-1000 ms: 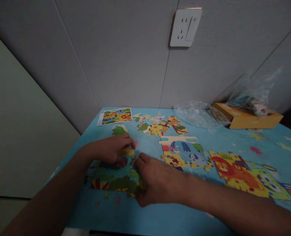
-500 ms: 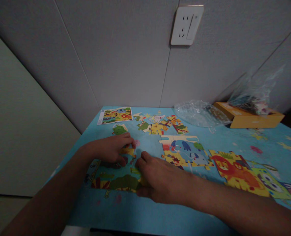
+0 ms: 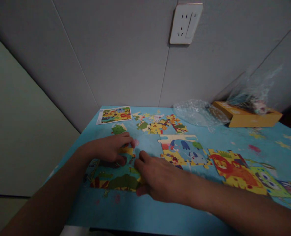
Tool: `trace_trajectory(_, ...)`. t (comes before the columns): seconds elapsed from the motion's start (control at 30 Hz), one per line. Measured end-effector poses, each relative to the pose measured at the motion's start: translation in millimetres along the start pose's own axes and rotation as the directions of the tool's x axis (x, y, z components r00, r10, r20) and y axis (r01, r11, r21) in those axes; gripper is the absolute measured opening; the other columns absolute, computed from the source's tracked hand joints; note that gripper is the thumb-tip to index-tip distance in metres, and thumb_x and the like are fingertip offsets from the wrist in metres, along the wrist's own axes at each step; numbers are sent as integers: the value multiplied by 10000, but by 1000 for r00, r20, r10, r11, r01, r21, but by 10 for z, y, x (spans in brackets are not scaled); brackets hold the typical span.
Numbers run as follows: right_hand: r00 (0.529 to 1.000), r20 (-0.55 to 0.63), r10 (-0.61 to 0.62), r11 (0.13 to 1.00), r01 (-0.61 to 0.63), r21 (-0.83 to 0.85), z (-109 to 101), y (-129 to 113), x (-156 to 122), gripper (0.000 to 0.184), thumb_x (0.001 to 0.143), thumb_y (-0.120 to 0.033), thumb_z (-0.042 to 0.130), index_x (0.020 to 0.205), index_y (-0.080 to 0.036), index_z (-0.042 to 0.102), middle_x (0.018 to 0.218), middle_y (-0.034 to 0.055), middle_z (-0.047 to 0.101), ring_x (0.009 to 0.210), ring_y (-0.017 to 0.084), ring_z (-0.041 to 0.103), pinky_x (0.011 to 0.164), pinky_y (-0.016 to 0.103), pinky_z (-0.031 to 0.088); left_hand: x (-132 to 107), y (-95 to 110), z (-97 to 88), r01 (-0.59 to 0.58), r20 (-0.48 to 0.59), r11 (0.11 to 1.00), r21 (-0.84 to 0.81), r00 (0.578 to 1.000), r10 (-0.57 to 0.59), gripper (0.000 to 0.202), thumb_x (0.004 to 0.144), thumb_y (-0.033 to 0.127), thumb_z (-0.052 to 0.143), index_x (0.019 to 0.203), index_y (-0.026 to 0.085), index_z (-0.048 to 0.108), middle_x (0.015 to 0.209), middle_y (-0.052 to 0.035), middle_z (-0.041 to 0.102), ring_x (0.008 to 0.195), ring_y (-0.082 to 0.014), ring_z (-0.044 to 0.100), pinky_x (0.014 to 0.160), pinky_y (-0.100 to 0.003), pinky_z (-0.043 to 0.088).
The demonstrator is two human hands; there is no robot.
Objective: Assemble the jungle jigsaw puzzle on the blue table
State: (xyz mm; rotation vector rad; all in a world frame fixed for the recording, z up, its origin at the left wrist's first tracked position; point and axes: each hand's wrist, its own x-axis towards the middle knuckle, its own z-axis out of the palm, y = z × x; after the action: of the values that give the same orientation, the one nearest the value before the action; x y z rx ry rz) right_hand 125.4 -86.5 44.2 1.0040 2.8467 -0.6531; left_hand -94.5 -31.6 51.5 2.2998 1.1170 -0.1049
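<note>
Below my hands lies a joined section of a jigsaw puzzle point(image 3: 124, 182), with a green crocodile and bushes on teal. My left hand point(image 3: 114, 147) rests at its upper edge, thumb and fingers curled round a yellow-topped puzzle piece point(image 3: 127, 151). At the section's right side, my right hand point(image 3: 155, 175) has its fingers and thumb closed about a yellow-edged puzzle piece point(image 3: 139, 176), mostly covered by the hand. A seam runs down between the two hands. Right of them lie an elephant puzzle section point(image 3: 184, 150) and a lion puzzle section point(image 3: 236, 172).
Loose puzzle pieces point(image 3: 156, 127) lie toward the wall, with a green piece point(image 3: 118, 129) nearer my left hand. A picture card point(image 3: 114, 114) sits at the back left. Clear plastic packaging point(image 3: 196, 111) and a yellow box point(image 3: 255, 120) stand at the back right.
My right hand has shifted very slightly at the right side of the section. My left hand keeps its place; the whole view has drifted a little.
</note>
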Motion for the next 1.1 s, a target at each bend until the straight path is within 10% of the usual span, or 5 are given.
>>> trace_trajectory(0.83,990,-34,134,989,-132,61,68,7,5,568,704,-492,761,1178,-232,587,1039,107,556,754,242,623,651,386,521,-1,-12,19,-19,0,1000,-1,1000,19,476,725,315,742,1148,230,541,1188,-50,521,1103,-251,532,976,-380,436)
trace_trajectory(1.1,993,-36,115,992,-112,65,101,80,32,558,697,-514,786,1135,-223,600,1011,84,569,792,240,618,676,358,508,112,-27,243,-90,-52,989,119,994,97,1023,572,592,834,1431,257,392,1571,-171,213,1455,-435,100,1141,-629,156)
